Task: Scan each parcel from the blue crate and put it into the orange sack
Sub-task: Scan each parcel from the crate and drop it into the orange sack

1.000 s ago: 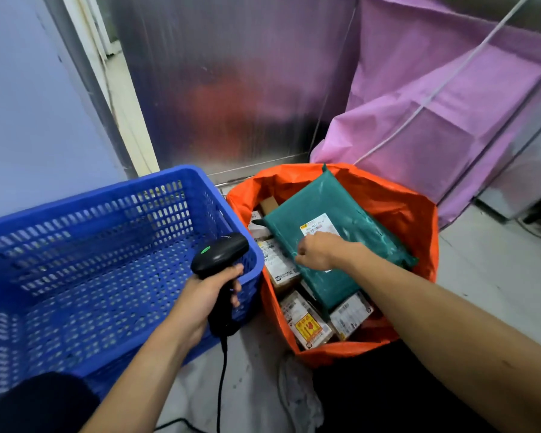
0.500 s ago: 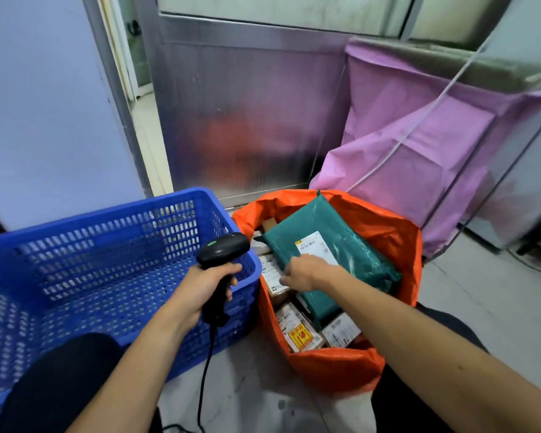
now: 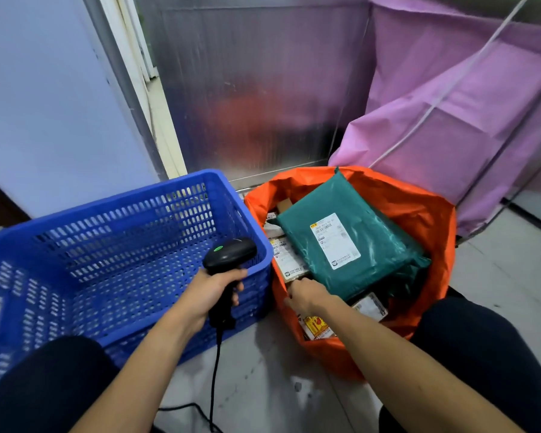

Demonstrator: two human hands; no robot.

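The blue crate (image 3: 107, 210) stands on the floor at the left, and I see no parcels in it. To its right, the orange sack (image 3: 419, 214) is open and full of parcels. A green mailer parcel (image 3: 372, 245) with a white label lies on top, over several labelled boxes (image 3: 286, 260). My left hand (image 3: 213, 289) grips the black barcode scanner (image 3: 228, 253) upright over the crate's near right corner. My right hand (image 3: 306, 296) is at the sack's near-left rim, by the green parcel's near corner. Its fingers curl downward out of sight.
The scanner's black cable (image 3: 214, 370) hangs down to the grey floor between my knees (image 3: 44, 385). A metal panel (image 3: 263, 89) stands behind the crate and sack. Purple sheeting (image 3: 450, 135) with a white cord hangs at the back right.
My right hand has slid off the green parcel's label, back toward me to the sack's near-left rim. The parcel stays on top. My left hand keeps the scanner by the crate.
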